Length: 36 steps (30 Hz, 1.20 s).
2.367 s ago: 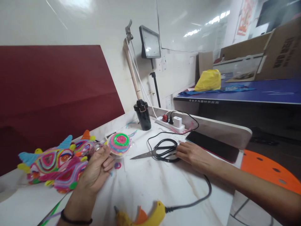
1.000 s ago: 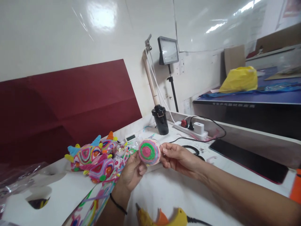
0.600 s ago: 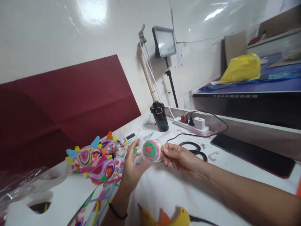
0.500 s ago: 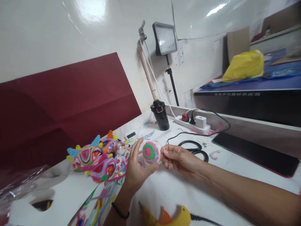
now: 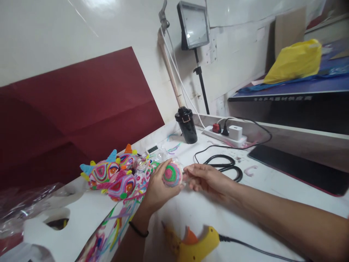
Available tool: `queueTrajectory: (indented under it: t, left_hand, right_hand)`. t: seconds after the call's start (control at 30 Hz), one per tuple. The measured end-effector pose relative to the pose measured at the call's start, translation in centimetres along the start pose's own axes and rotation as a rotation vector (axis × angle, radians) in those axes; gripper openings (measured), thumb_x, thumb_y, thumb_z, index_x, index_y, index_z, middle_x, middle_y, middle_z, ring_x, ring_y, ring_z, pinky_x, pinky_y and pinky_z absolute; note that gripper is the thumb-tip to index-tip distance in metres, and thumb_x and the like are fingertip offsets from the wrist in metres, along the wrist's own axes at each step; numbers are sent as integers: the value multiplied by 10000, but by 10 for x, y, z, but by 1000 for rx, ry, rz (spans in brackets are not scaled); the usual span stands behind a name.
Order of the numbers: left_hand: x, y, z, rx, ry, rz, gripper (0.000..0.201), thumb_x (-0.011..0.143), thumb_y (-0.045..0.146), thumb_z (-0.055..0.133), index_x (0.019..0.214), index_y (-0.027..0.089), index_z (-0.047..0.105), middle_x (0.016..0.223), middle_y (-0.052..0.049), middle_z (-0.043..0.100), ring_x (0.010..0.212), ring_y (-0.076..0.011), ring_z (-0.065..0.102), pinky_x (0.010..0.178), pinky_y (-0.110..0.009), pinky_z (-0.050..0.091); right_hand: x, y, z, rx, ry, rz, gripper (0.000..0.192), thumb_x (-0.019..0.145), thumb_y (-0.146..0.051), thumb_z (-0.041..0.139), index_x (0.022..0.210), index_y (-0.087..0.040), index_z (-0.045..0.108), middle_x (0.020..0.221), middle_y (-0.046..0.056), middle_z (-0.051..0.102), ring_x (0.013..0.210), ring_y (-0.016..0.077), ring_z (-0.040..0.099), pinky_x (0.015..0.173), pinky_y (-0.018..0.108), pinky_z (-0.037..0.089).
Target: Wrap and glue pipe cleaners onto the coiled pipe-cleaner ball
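Fingers of the left hand (image 5: 158, 187) curled around the near and left side of a round swirled disc (image 5: 172, 174), coloured in pink, green, blue and orange rings, apparently seated in a clear dome whose edge shows at its right. Fingers of the right hand (image 5: 205, 178) drawn together, their tips pinching that clear right edge. The disc is held between both hands just above the white tabletop (image 5: 245, 203), near its middle. A dark band (image 5: 138, 229) circles the left wrist.

Left of the hands, touching the tabletop: a heap of multicoloured coiled craft pieces (image 5: 113, 176) with blue, orange and yellow points, and small clear domes (image 5: 141, 163) beside them. In front of the hands, at the near edge: a yellow and orange glue gun (image 5: 195, 245), its black cord running right. Behind the right hand: black-handled scissors (image 5: 227, 167), partly hidden. Further back: a black cylindrical cup (image 5: 187, 124), a white power strip (image 5: 227, 134) with plugs, and a dark flat slab (image 5: 300, 169) at the right. A maroon sheet (image 5: 76, 105) leans on the wall; a small screen on a stand (image 5: 194, 23) rises behind the cup.
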State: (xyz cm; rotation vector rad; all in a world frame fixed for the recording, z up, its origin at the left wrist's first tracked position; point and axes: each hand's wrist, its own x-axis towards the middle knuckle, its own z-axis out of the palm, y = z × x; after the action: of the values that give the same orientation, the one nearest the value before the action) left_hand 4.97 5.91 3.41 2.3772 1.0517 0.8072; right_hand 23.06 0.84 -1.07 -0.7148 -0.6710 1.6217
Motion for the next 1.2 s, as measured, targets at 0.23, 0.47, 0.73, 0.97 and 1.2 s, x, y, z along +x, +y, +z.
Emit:
queueTrajectory:
  t: [0.23, 0.47, 0.73, 0.97, 1.2]
  left_hand:
    - [4, -11, -17, 115, -132, -86, 735, 603, 262, 743, 1291, 151, 509, 1325, -142, 560, 1219, -314, 514, 1038, -445, 399]
    - [-18, -27, -34, 241, -256, -76, 696, 597, 285, 755, 1248, 160, 539, 1281, -132, 559, 1202, -298, 516, 1023, -414, 410]
    - [-46, -24, -2, 314, -341, -77, 732, 626, 296, 754, 1300, 183, 491, 1276, -142, 565, 1205, -290, 520, 1021, -416, 419]
    - [-42, -29, -13, 175, -257, -181, 842, 643, 452, 765, 1362, 151, 448, 1384, -164, 516, 1254, -319, 489, 1022, -435, 416]
    - [-43, -49, -56, 199, 66, -159, 310, 894, 354, 469, 1072, 176, 650, 1073, -85, 705, 982, -220, 638, 847, -332, 484]
  right_hand:
    - [-2, -14, -5, -135, 193, -90, 57, 834, -186, 645, 838, -167, 592, 776, 37, 714, 508, 82, 609, 455, 177, 439]
    - [-11, -18, 0, -229, 197, -53, 30, 833, -173, 616, 854, -167, 595, 792, 28, 709, 496, 72, 589, 471, 184, 433]
    - [-13, -17, 1, -291, 154, -47, 167, 760, -209, 687, 889, -164, 590, 766, 23, 697, 495, 81, 575, 481, 203, 438]
    - [-12, -17, -2, -316, 153, -48, 238, 713, -257, 735, 886, -169, 597, 768, 29, 694, 517, 95, 575, 490, 218, 438]
    - [-13, -14, -6, -397, 116, -72, 384, 606, -433, 819, 822, -173, 638, 782, 39, 687, 542, 108, 563, 527, 252, 449]
